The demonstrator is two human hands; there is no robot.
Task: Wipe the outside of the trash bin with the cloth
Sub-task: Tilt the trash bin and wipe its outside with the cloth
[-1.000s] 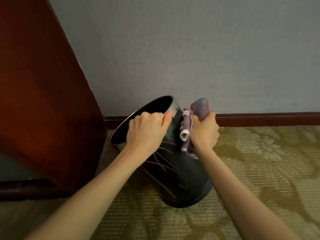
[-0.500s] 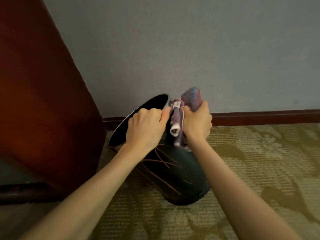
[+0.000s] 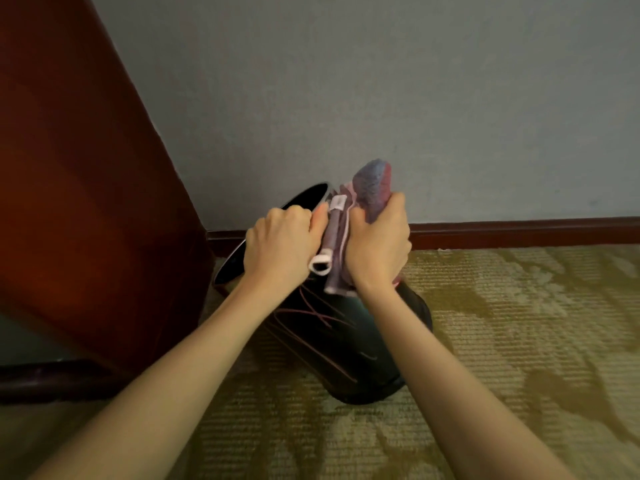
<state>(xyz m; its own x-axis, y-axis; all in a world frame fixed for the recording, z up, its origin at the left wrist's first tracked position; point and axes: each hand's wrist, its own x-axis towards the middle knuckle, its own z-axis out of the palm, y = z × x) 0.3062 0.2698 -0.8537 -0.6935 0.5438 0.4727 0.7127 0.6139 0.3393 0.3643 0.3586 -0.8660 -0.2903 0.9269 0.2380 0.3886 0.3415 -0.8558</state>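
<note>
We begin with the fingers (image 3: 292,216) of the left hand (image 3: 280,244). They are curled over the upper rim of the trash bin (image 3: 346,341) and grip it, with the thumb lying along the rim toward the other hand. The fingers (image 3: 394,211) of the right hand (image 3: 377,247) are closed in a fist around the cloth (image 3: 372,185). It is bunched, and they press it on the outside of the bin just below the rim. The two hands are just beside each other, with folds of the cloth between them.

The cloth is pink and blue-grey. One end stands up above the right fist, and a white loop (image 3: 320,265) and a small label (image 3: 337,202) hang at its left side.

The bin is dark, with thin reddish lines on its side. It is tilted: the base rests on the carpet (image 3: 519,341) and the opening (image 3: 304,199) leans to the left and toward the wall (image 3: 381,98). The inside looks black, and we cannot tell if anything lies in it.

Around it, a dark red baseboard (image 3: 519,232) runs along the bottom of the grey wall. A large reddish-brown wooden panel (image 3: 69,202) stands at the left, close to the opening of the bin.
</note>
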